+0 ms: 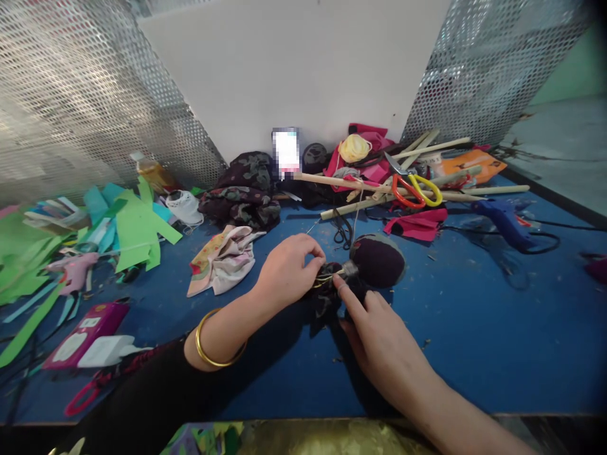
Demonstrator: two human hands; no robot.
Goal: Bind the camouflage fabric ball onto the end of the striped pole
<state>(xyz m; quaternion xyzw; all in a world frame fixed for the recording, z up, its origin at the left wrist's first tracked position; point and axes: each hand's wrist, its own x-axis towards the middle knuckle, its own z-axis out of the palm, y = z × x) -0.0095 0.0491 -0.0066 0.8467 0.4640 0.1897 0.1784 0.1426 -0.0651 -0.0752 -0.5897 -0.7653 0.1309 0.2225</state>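
While I watch from afar through the head camera, the blue bench (474, 341) spreads beneath both sets of fingers, and the dark stuffed piece (378, 260) sits between them, touching the right ones. My right hand (379, 328) lies along its near side, index fingertip pressed on; I can't tell whether the other fingers grip underneath. My left hand (287, 268) has thumb and index curled close together at the opposite side, but what they pinch, if anything, I can't make out. Just beyond the right fingers, the piece's rounded end looks done to me: filled out and smooth. Dark patterned cloth (327, 306) sits loosely bunched below the left fingertips, so I judge that portion unfinished. Between those parts, just past the right index, the grey neck (350, 268) seems already drawn in. Pale strands (327, 277) trail from it between both fingertips, by my reading not yet fastened or trimmed.
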